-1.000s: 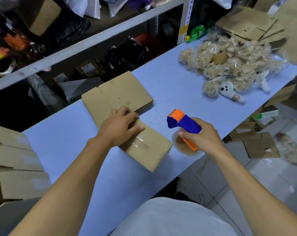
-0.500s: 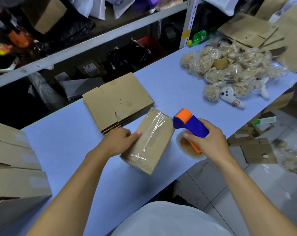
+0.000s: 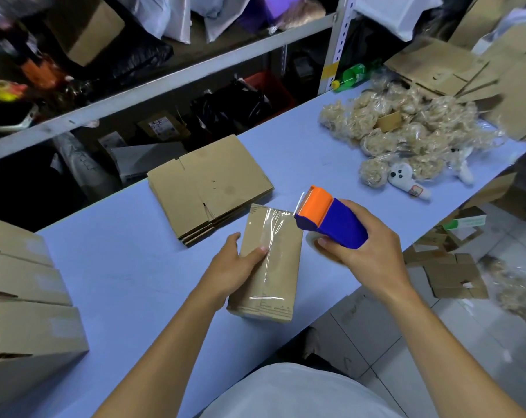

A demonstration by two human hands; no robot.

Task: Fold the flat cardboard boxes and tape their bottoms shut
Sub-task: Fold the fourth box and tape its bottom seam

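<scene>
- Blue table [image 3: 129,267] runs from lower left to upper right of the frame.
- Flat cardboard boxes [image 3: 209,185] lie stacked at centre.
- Folded box [image 3: 281,276], clear tape along its top, sits just below that stack.
- Left hand [image 3: 234,268] grips the folded box's left side, thumb on top.
- Right hand [image 3: 365,251] is curled around the blue-and-orange tape dispenser [image 3: 328,217], right of centre.

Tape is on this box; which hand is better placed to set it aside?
Left. The left hand already holds the taped box, while the right hand is occupied gripping the tape dispenser.
</scene>
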